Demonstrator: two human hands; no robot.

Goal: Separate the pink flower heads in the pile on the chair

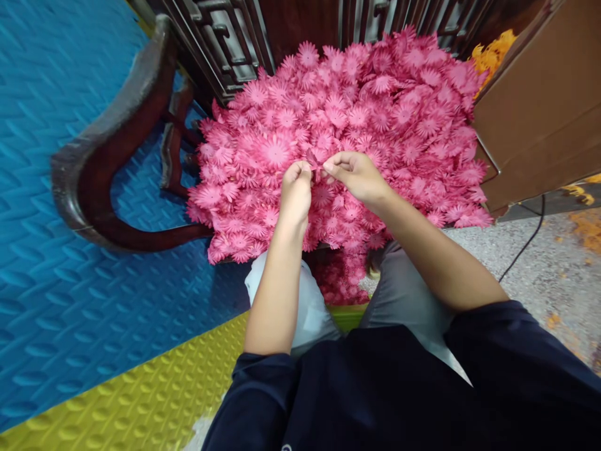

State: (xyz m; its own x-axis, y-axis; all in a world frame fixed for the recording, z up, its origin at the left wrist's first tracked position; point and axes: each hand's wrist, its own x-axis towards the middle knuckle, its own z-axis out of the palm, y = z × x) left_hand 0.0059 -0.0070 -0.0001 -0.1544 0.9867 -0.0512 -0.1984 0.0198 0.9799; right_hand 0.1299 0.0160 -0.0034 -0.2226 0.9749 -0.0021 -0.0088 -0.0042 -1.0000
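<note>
A broad heap of pink artificial flower pieces point(404, 113) spreads in front of me, most of them flat with pointed petals. Just above its middle, a darker pink flower piece point(313, 159) is pinched between my two hands. My left hand point(297, 188) grips its left side with thumb and fingers pressed together. On the other side my right hand point(353, 174) holds it between thumb and fingertips. The fingers partly cover the piece, so its full shape is hidden.
A dark wooden curved armrest point(94, 169) stands to the left over blue matting point(42, 300). Carved dark panels point(300, 25) rise behind the heap. At right are a cardboard box point(539, 106), orange petals point(495, 59) and a black cable point(526, 241). More pink pieces lie between my knees.
</note>
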